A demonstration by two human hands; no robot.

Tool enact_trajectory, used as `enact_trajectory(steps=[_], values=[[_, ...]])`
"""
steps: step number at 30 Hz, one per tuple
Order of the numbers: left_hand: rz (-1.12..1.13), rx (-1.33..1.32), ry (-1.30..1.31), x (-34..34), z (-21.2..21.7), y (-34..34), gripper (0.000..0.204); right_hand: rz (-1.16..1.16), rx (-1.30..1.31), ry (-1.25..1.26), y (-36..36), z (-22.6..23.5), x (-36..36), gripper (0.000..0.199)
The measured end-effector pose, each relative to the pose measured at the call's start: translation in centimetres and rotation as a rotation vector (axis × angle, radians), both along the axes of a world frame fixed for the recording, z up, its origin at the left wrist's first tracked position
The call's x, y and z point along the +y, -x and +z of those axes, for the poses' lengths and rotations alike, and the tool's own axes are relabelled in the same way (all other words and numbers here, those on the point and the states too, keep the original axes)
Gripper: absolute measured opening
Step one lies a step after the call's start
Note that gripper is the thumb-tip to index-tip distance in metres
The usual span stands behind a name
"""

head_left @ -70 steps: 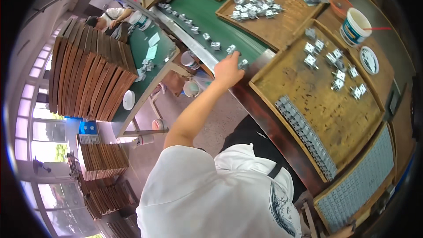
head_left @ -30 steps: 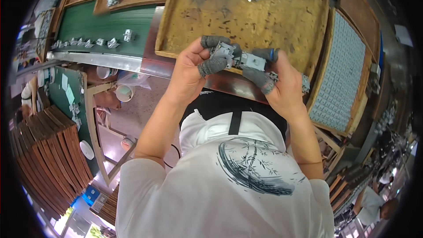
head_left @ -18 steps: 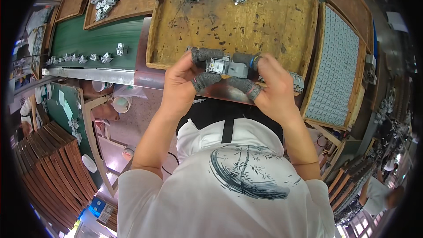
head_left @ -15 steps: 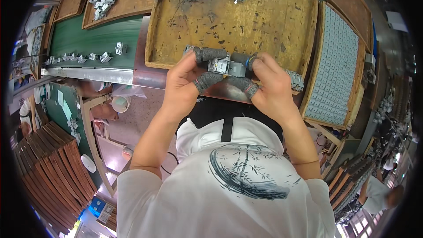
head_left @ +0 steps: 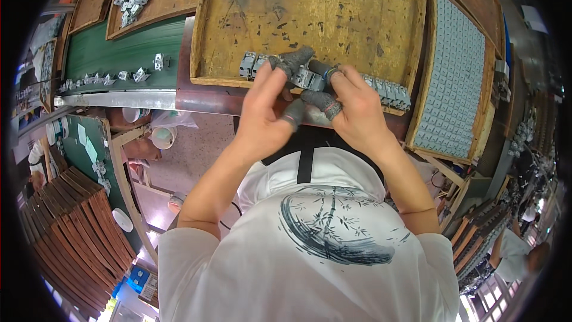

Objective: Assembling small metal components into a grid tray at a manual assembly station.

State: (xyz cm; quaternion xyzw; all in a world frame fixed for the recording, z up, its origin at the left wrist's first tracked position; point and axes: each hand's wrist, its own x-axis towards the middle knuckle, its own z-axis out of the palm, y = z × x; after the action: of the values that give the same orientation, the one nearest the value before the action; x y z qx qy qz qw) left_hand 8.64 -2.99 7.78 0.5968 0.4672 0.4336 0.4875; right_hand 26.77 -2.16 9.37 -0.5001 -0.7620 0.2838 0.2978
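Your left hand (head_left: 268, 107) and right hand (head_left: 351, 107) both grasp one small grey metal part (head_left: 307, 77), pinched between cot-covered fingertips (head_left: 295, 59) just above the near edge of the wooden tray (head_left: 369, 18). A row of like parts (head_left: 387, 90) lies along that edge on either side of your hands. Keep the part low over the tray, so a slip lands it on wood. Hold it by its sides, thumbs underneath, and steady your wrists against the tabletop (head_left: 208, 100) rim while you work it.
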Motion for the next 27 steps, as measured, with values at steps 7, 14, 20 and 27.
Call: enact_trajectory(steps=[7,14,20,27], values=[[0.055,0.381,-0.244,0.5,-1.4,-0.3,0.071,-0.024,-0.039,0.039,0.1,-0.4,-0.4,0.029],[-0.063,0.248,-0.512,1.1,-0.7,-1.2,0.061,0.084,0.311,0.319,-1.3,-1.8,-0.3,0.043],[-0.18,0.281,-0.447,2.8,-1.4,-3.5,0.055,0.023,0.088,0.217,-5.6,-1.7,-0.1,0.038],[0.207,0.42,-0.028,8.1,-7.9,11.8,0.058,-0.992,0.106,0.092,-23.1,-5.4,-2.4,0.015]])
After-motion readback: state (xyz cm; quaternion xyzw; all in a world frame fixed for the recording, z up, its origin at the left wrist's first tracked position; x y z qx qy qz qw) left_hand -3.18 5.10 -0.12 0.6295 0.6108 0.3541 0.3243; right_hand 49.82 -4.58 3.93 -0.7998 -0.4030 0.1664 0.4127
